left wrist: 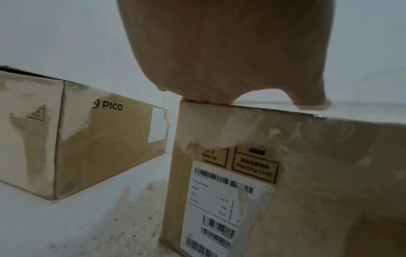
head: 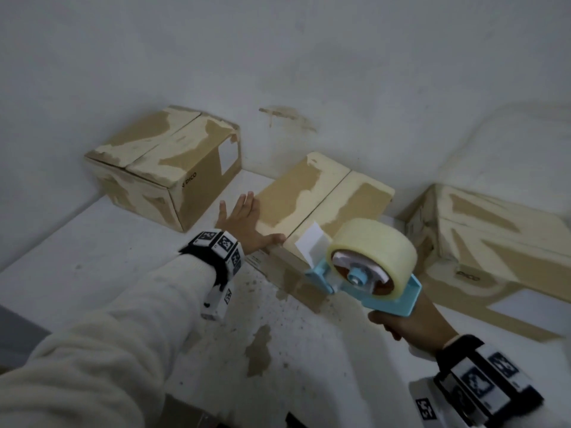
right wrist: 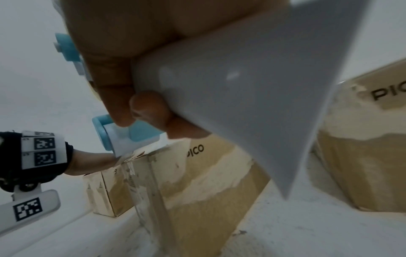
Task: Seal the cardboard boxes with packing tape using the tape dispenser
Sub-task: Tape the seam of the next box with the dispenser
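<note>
The middle box [head: 321,199] sits on a white table [head: 92,261] against a white wall [head: 278,57], and it serves as the landmark here: its two top flaps are shut, with the seam running away from the person. On its near end face the left wrist view shows a white label [left wrist: 219,208] with barcodes, above it printed frames reading "Side Up" and "Stacking Limit"; the small text on the label is too blurred to read. Its long side carries "PICO" in the right wrist view. The left hand [head: 244,220] lies flat on the left flap of this box, fingers straight and spread, thumb along the near top edge. The dispenser [head: 367,273], blue-framed with a pale roll of tape [head: 374,245], is at the near end of the box, its white front plate just over the seam; whether it touches the cardboard cannot be told. The right hand [head: 411,322] is wrapped tight around the dispenser's handle, fingers curled under it. Left of the middle box stands a second box [head: 163,168], apart from it, marked "PICO" on its side beside a blank white patch. Right of the middle box lies a third box [head: 494,242], also printed "PICO". All three show pale torn patches on their surfaces. Both wrists wear black bands with square coded markers.
</note>
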A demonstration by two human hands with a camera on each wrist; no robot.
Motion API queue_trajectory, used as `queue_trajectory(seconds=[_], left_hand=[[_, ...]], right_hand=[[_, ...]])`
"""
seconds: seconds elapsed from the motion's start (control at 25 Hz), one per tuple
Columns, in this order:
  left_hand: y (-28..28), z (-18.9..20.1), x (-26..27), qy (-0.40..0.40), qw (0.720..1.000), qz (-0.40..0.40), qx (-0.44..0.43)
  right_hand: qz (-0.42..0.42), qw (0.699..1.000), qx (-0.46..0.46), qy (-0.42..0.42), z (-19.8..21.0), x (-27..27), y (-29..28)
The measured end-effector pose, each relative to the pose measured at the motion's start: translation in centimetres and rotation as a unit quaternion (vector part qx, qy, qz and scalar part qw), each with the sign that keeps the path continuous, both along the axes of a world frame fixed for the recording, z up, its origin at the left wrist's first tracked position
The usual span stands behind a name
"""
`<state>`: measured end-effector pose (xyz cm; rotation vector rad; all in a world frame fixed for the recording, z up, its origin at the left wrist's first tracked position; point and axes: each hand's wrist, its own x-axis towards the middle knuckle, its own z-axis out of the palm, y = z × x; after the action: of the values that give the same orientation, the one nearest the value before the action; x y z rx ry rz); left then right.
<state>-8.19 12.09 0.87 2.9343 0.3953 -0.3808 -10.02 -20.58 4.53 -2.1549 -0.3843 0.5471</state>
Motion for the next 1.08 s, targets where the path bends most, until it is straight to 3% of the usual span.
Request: queue_trajectory(seconds=[0.24,0.44,0.6,0.72,1.08], left_hand=[[-0.5,0.3,0.0,-0.002,1.0,0.009,0.004],[-1.6,1.6,-0.3,0.016,0.999,0.011,0.047],[-8.7,2.0,-1.4,-0.047,0.995,-0.075,0.048],[-13.8,0.1,-1.9,-0.004,0.989,-0.145,0.04],[-14.2,-0.5,-1.7,-0.002,0.992,-0.125,-0.011]], right_hand=[[-0.014,0.999,-0.031,0.005,-0.9,-0.9,-5.6],[-0.004,0.999,-0.049,-0.008,-2.9,-0.3,-6.0],[-0.034,0.999,-0.016,0.013,-3.9,0.0,-6.0],[-0.034,0.999,-0.002,0.019,-4.2,-0.4,-5.9],[-0.004,1.0,0.006,0.0,-3.2,-0.7,-8.8]])
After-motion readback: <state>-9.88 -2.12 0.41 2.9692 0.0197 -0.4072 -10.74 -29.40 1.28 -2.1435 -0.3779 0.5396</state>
